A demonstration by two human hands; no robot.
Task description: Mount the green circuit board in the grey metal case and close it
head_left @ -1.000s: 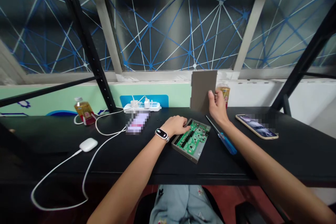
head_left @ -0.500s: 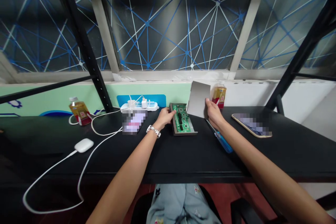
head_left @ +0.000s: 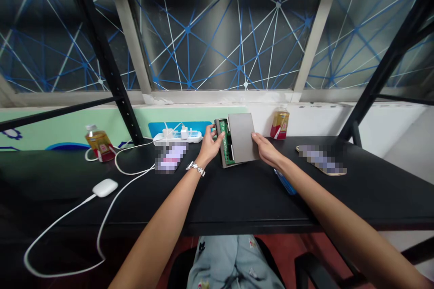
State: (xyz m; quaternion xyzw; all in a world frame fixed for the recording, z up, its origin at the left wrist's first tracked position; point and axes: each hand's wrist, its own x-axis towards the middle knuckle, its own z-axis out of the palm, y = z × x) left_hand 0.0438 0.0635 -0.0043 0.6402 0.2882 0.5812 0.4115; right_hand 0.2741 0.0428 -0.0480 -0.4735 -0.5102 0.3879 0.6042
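My left hand (head_left: 210, 145) grips the left side of a metal case with a green circuit board (head_left: 224, 142) inside. The case is tilted, its upper part raised toward me. My right hand (head_left: 266, 148) holds a flat grey metal cover (head_left: 242, 137) by its right edge. That cover lies over the right part of the case and hides most of the board; whether its edges meet the case I cannot tell. Beneath my right forearm a blue-handled screwdriver (head_left: 285, 182) rests on the black table, its shaft hidden.
On the left are a drink bottle (head_left: 101, 143), a white charger case (head_left: 105, 187) on a looping white cable, and a phone (head_left: 172, 157) before a white power strip (head_left: 193, 137). Another bottle (head_left: 280, 124) and a phone (head_left: 322, 161) stand and lie on the right.
The grey cover has moved left and down, from beside the case to over its right part. My left hand has tilted the case up off the table.
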